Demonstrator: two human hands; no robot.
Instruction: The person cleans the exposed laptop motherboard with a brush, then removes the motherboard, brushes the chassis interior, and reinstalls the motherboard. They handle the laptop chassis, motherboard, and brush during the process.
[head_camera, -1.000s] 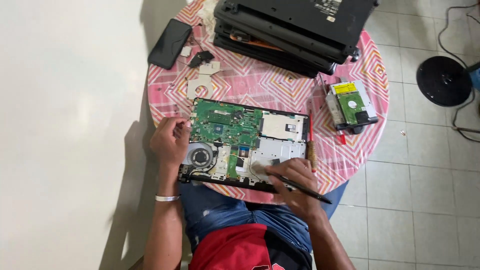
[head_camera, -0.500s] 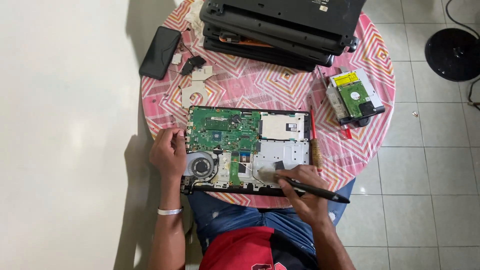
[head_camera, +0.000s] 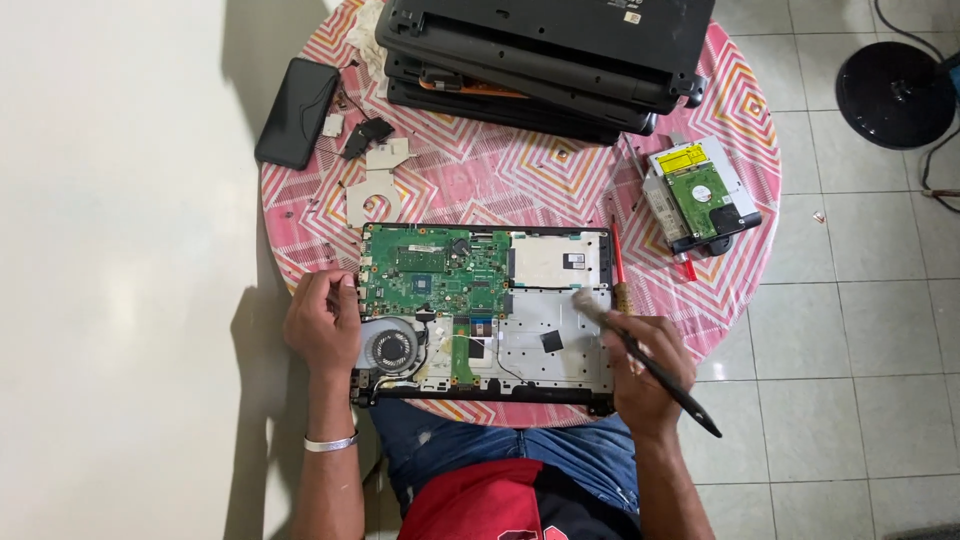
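While the opened laptop (head_camera: 485, 305) lies bottom-up at the near edge of the round tabletop (head_camera: 470, 180), its green board and fan exposed, the right hand (head_camera: 645, 365) closes its grip on a black-handled brush (head_camera: 640, 350), bristles touching the grey panel near the right edge, slanted as for sweeping dust. The left hand (head_camera: 322, 322) curls around the laptop's left edge, seemingly to steady it. Beside it lie a red screwdriver (head_camera: 618, 262), a drive (head_camera: 700, 195), stacked laptops (head_camera: 550, 50) and a phone (head_camera: 297, 112).
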